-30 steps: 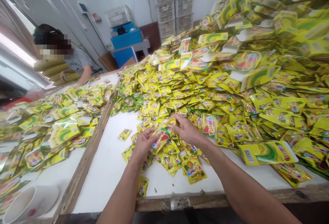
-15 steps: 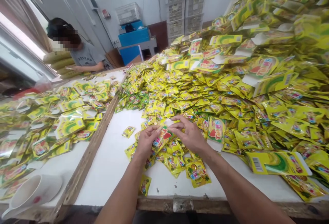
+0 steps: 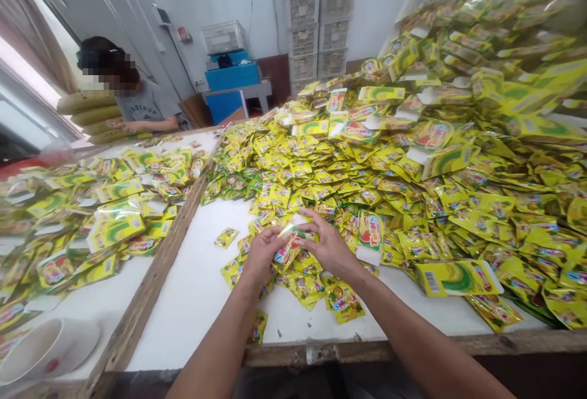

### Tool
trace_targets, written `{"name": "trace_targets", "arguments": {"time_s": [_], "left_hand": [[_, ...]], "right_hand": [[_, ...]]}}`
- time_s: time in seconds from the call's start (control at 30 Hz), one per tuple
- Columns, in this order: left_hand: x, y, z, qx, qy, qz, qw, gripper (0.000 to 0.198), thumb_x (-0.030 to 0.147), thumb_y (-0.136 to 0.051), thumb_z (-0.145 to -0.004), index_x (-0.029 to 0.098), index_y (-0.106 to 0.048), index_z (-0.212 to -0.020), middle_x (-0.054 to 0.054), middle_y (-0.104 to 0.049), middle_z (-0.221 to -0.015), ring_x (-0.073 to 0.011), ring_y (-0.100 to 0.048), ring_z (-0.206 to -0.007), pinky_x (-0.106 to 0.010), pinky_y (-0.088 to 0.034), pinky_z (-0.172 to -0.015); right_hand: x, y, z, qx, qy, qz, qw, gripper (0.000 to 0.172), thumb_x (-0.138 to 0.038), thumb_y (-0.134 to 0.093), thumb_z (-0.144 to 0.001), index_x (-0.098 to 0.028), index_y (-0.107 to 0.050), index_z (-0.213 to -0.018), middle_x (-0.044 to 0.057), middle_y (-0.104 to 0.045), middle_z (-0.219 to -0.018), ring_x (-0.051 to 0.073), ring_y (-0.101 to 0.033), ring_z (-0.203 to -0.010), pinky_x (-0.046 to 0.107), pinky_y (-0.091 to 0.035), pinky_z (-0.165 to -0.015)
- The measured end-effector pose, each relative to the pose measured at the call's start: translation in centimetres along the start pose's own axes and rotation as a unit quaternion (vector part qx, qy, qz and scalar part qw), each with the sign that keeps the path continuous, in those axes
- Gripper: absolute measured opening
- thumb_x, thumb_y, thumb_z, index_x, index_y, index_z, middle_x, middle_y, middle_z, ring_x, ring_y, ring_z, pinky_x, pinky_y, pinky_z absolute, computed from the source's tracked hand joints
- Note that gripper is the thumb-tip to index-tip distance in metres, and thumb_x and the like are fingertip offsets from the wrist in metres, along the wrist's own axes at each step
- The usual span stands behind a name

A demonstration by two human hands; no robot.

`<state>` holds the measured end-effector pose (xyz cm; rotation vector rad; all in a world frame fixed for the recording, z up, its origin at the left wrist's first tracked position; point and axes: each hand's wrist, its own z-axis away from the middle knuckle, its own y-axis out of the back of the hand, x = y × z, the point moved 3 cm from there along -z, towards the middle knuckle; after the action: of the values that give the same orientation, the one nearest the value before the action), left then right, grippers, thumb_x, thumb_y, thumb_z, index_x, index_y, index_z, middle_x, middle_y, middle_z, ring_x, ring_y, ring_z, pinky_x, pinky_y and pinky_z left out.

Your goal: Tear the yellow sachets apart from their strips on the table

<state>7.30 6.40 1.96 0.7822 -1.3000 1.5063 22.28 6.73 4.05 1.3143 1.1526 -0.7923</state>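
Note:
My left hand (image 3: 260,254) and my right hand (image 3: 326,245) meet over the near middle of the white table (image 3: 192,301). Both are closed on one small yellow box (image 3: 288,246) with a red fruit picture, held between them above loose sachets. Its white end flap sits under my right fingertips. A little heap of yellow sachets (image 3: 316,286) lies right under my hands. A large pile of sachets and flat boxes (image 3: 435,142) rises to the right and behind.
A flat yellow box with a barcode (image 3: 454,277) lies at the right. A single sachet (image 3: 224,237) lies left of my hands. A wooden rail (image 3: 151,289) divides off the left table, covered in boxes (image 3: 105,215). A white cup (image 3: 41,353) stands bottom left. Another person (image 3: 137,106) sits at the far left.
My hands have stayed together on the small box, the right fingers shifting over its white flap. The camera has tilted, so the scene sits slightly lower and further right.

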Motion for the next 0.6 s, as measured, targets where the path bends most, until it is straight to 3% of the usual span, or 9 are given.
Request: {"name": "trace_targets", "arguments": {"time_s": [0.13,0.23,0.3,0.4,0.47,0.5,0.57,0.6], "left_hand": [[1.2,0.3,0.5,0.002,-0.014,-0.016,1.000,0.031,0.033,-0.081,-0.058,0.015,-0.066,-0.079,-0.001,-0.070,-0.066,-0.0126,-0.063,-0.059,-0.023,-0.049,-0.060],[1.6,0.7,1.4,-0.012,0.000,-0.045,0.999,0.031,0.032,-0.082,-0.055,0.015,-0.067,-0.076,-0.002,-0.070,-0.066,-0.0126,-0.062,-0.056,-0.022,-0.047,-0.056],[1.3,1.2,2.1,-0.020,0.020,-0.050,0.998,0.032,0.031,-0.084,-0.053,0.016,-0.068,-0.077,-0.003,-0.072,-0.069,-0.0151,-0.064,-0.059,-0.025,-0.048,-0.057],[0.5,2.4,2.9,-0.006,0.048,-0.052,0.998,0.032,0.030,-0.085,-0.049,0.019,-0.069,-0.074,-0.004,-0.073,-0.072,-0.0204,-0.066,-0.062,-0.031,-0.049,-0.060],[0.8,4.0,2.9,0.020,0.044,-0.101,0.994,0.030,0.031,-0.084,-0.049,0.020,-0.069,-0.073,-0.004,-0.072,-0.069,-0.0215,-0.065,-0.060,-0.032,-0.048,-0.058],[1.5,5.2,2.6,0.045,0.031,-0.145,0.988,0.030,0.033,-0.083,-0.050,0.019,-0.069,-0.073,-0.003,-0.071,-0.067,-0.0210,-0.063,-0.057,-0.032,-0.047,-0.055],[4.4,8.5,1.6,0.124,-0.011,-0.244,0.962,0.034,0.038,-0.080,-0.052,0.017,-0.069,-0.076,-0.003,-0.068,-0.064,-0.0193,-0.059,-0.053,-0.031,-0.044,-0.051],[6.6,10.6,1.1,0.174,-0.035,-0.266,0.948,0.038,0.040,-0.077,-0.054,0.015,-0.067,-0.080,-0.004,-0.067,-0.066,-0.0199,-0.059,-0.056,-0.031,-0.044,-0.052]], "right_hand": [[-1.8,0.0,0.6,0.062,0.027,0.078,0.995,0.048,-0.020,-0.061,-0.072,-0.022,-0.048,-0.118,0.000,-0.069,-0.080,0.019,-0.062,-0.082,0.040,-0.037,-0.090],[-2.7,-0.8,1.0,0.029,0.022,0.088,0.995,0.046,-0.017,-0.057,-0.074,-0.021,-0.048,-0.119,-0.003,-0.069,-0.070,0.019,-0.062,-0.078,0.044,-0.032,-0.095],[-2.9,-1.5,1.5,-0.003,0.013,0.067,0.998,0.048,-0.017,-0.055,-0.076,-0.020,-0.046,-0.123,-0.003,-0.068,-0.068,0.018,-0.063,-0.075,0.043,-0.036,-0.093],[-2.5,-1.8,2.7,-0.041,0.029,0.042,0.998,0.048,-0.024,-0.050,-0.083,-0.022,-0.042,-0.130,0.002,-0.071,-0.082,0.020,-0.064,-0.088,0.040,-0.042,-0.089],[-1.5,-0.5,3.4,0.019,0.058,0.093,0.994,0.045,-0.033,-0.050,-0.085,-0.023,-0.045,-0.128,0.007,-0.068,-0.104,0.022,-0.059,-0.102,0.041,-0.041,-0.092],[-0.7,0.8,3.7,0.089,0.070,0.146,0.983,0.043,-0.037,-0.052,-0.084,-0.022,-0.048,-0.124,0.010,-0.064,-0.113,0.024,-0.056,-0.108,0.043,-0.039,-0.095],[1.4,3.9,4.3,0.244,0.070,0.264,0.930,0.043,-0.046,-0.051,-0.082,-0.018,-0.054,-0.115,0.016,-0.060,-0.116,0.029,-0.052,-0.111,0.049,-0.035,-0.098],[2.6,5.3,4.3,0.288,0.055,0.317,0.902,0.049,-0.051,-0.051,-0.080,-0.015,-0.055,-0.113,0.019,-0.058,-0.117,0.032,-0.051,-0.111,0.052,-0.034,-0.098]]}}
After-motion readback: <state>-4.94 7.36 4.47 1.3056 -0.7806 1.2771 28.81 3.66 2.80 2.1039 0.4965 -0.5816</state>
